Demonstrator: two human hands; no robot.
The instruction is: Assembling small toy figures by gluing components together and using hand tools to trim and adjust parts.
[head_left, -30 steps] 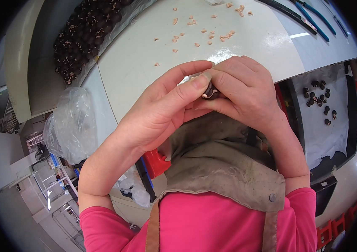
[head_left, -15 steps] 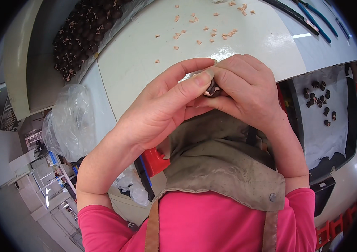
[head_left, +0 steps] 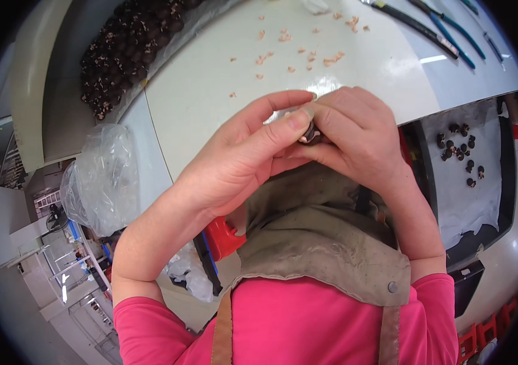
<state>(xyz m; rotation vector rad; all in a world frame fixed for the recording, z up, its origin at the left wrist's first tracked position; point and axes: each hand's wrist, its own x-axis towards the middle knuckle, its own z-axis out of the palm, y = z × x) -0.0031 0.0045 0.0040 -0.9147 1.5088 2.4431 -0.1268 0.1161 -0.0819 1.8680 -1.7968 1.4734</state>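
My left hand [head_left: 253, 137] and my right hand [head_left: 359, 131] meet at the near edge of the white table [head_left: 204, 97]. Between them is a small, rounded dark brown piece [head_left: 312, 135] with a bit of pale pink on it. My left thumb and fingers pinch it from one side, and my right fingers curl round it from the other. Most of the piece is hidden by my fingers, so its exact kind does not show. Small pale pink scraps [head_left: 334, 59] lie scattered on the table beyond my hands.
A heap of similar dark pieces [head_left: 128, 55] lies at the far left, beside a clear plastic bag [head_left: 104, 182]. Blue-handled pliers [head_left: 454, 36] and a black long-handled tool [head_left: 414, 27] lie far right. A dark tray [head_left: 505, 201] at right holds several dark pieces [head_left: 451, 149].
The dark piece has turned slightly between my fingers, with less of its pale edge showing. Both hands keep their grip, and the whole view has shifted a little.
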